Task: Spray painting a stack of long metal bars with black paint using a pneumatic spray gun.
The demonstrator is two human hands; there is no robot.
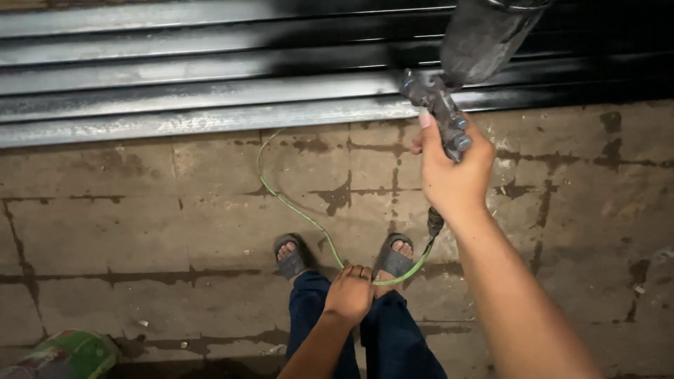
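Observation:
My right hand (453, 172) grips the handle of a grimy spray gun (439, 105), whose dark paint cup (484, 35) rises toward the top of the view. The gun's nozzle points at long metal bars (210, 84) lying across the floor, partly coated in wet black paint. A thin green air hose (302, 210) runs from the gun's base, loops over the floor and passes through my left hand (349, 291), which is closed on it above my knees. My feet in grey sandals (291, 254) stand just below the bars.
The floor is stained concrete tile (140, 217) with dark cracked joints. A green and red rounded object (67, 354) lies at the bottom left corner. My legs in dark blue trousers (393, 337) fill the bottom centre.

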